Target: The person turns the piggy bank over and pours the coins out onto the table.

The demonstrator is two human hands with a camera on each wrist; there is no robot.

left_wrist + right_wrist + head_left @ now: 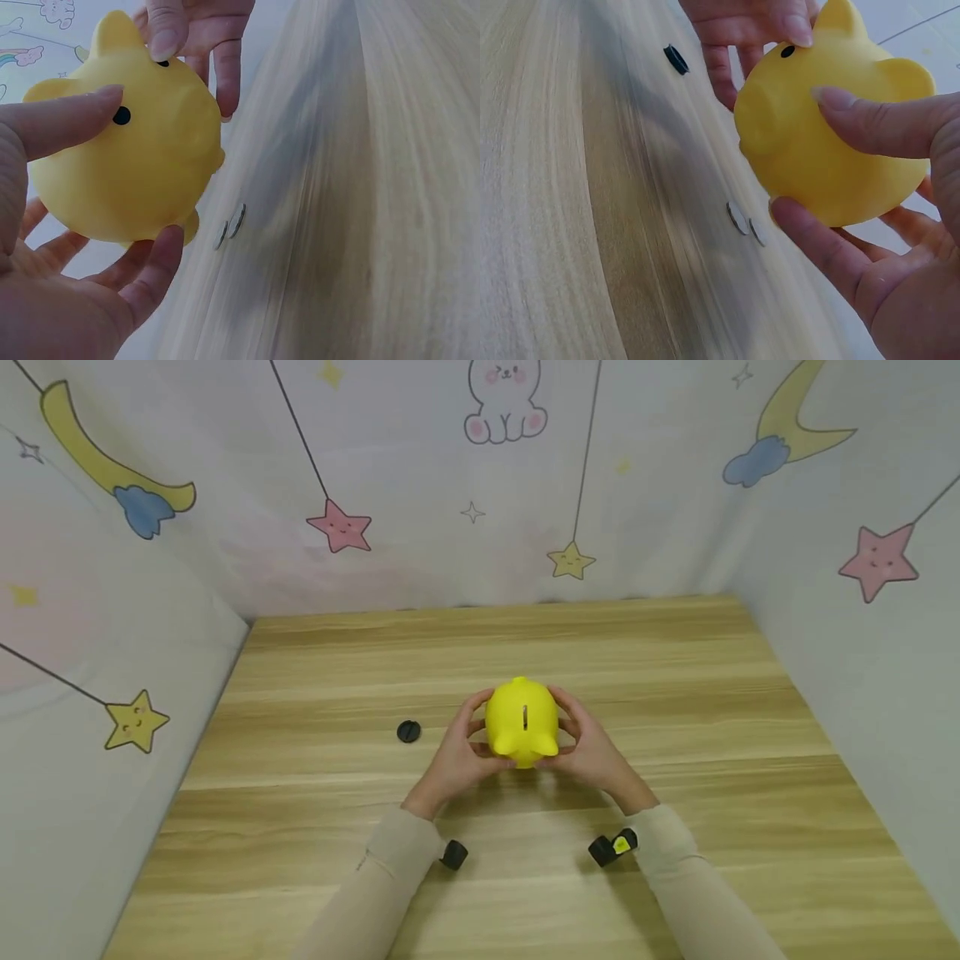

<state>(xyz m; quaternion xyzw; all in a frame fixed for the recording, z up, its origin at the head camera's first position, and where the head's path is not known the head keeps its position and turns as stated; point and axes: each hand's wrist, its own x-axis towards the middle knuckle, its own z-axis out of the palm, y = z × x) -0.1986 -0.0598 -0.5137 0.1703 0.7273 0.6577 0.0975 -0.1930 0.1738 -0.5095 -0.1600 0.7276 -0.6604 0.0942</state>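
1. A black cap (408, 731) is seen lying flat on the table (315, 827), at 9 o'clock from the pig and well apart from it.
2. The pig is gripped on its left flank by the left hand (457, 758). The thumb (71, 120) is laid beside one black eye, and the fingers are curled beneath the belly.
3. A yellow pig (522, 722) is held between both hands, at table centre, raised off the surface. The coin slot is turned upward and the snout is pointed toward the person.
4. Two coins (746, 221) are seen on the table below the pig, just beside each other; whether they touch cannot be told.
5. The pig's right flank is gripped by the right hand (592, 750). The thumb is pressed high on the body and the fingers are cupped underneath.
6. A wrist camera is worn on each beige sleeve, at 6 o'clock from the pig.
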